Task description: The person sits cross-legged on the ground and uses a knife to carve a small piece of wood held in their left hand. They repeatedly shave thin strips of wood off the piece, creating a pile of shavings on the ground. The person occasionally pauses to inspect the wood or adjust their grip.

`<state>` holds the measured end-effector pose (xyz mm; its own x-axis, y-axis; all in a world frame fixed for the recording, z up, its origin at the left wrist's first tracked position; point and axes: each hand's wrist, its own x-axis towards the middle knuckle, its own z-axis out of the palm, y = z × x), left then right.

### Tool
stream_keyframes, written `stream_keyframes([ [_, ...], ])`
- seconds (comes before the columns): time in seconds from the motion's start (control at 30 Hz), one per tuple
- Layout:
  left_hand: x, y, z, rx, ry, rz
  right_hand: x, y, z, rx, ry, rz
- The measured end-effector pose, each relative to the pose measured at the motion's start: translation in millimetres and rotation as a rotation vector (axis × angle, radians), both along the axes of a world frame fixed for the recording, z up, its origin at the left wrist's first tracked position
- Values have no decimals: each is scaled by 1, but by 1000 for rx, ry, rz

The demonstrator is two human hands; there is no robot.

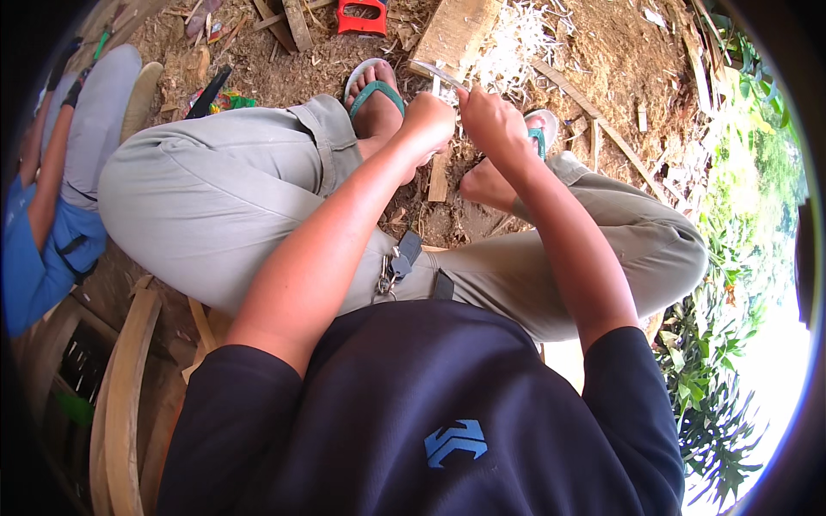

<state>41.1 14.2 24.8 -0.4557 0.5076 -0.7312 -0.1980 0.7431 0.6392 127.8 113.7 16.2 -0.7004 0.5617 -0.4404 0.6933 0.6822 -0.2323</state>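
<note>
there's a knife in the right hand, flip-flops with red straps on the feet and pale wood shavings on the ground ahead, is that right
Not quite: the flip-flop straps are green, not red, as the head view shows. The knife is in the right hand, and pale wood shavings lie on the ground ahead.

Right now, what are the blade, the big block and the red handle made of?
The blade looks like metal, perhaps steel: thin, greyish and a little shiny. The block seems to be bare wood: pale brown and unpainted, with light, curly shavings beside it. The red handle is probably smooth plastic, being bright and evenly coloured, though painted metal is possible.
</note>
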Motion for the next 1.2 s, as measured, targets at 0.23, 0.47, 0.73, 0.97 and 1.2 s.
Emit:
stream_keyframes([
  [0.23, -4, 4, 7, -31, -118, 47, 0, 23, -29, 38, 107, 4],
  [0.47, -6, 7, 11, -94, -115, 62, 11, 34, 8, -1, 132, 0],
  [0.73, -4, 5, 7, -41, -143, 133, 21, 10, 14, 90, 106, 127],
  [0.97, -2, 6, 10, -24, -65, 104, 0, 30, -6, 78, -118, 17],
  [1.2, -1, 12, 1, 83, 187, 67, 6, 85, 39, -84, 70, -317],
])
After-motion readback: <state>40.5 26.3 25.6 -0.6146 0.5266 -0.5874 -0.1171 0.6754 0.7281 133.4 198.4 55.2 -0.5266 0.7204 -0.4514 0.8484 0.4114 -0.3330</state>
